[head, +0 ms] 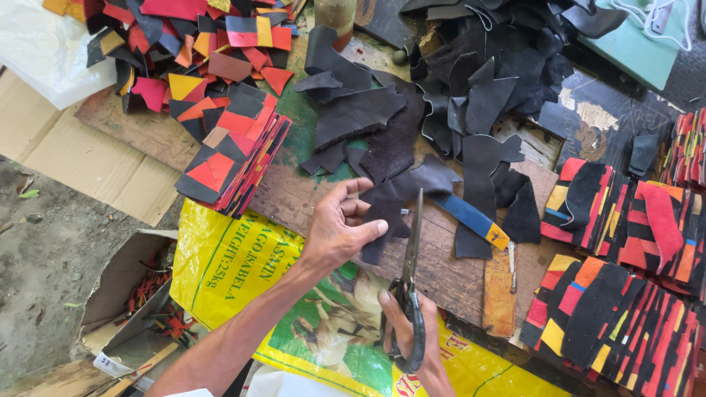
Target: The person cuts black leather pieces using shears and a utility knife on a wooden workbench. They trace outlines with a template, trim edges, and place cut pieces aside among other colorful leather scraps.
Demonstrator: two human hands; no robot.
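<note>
His left hand (340, 229) pinches the black leather scrap (393, 195) while the right hand (412, 342) grips scissors (410, 279), whose blades could nick that nearby thumb.

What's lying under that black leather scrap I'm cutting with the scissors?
Under the black leather scrap, pinched by the left hand, lies the worn wooden board. Past its edge pokes a blue-and-yellow-handled tool; how far it runs beneath is hidden. The right hand works the long metal scissors.
</note>
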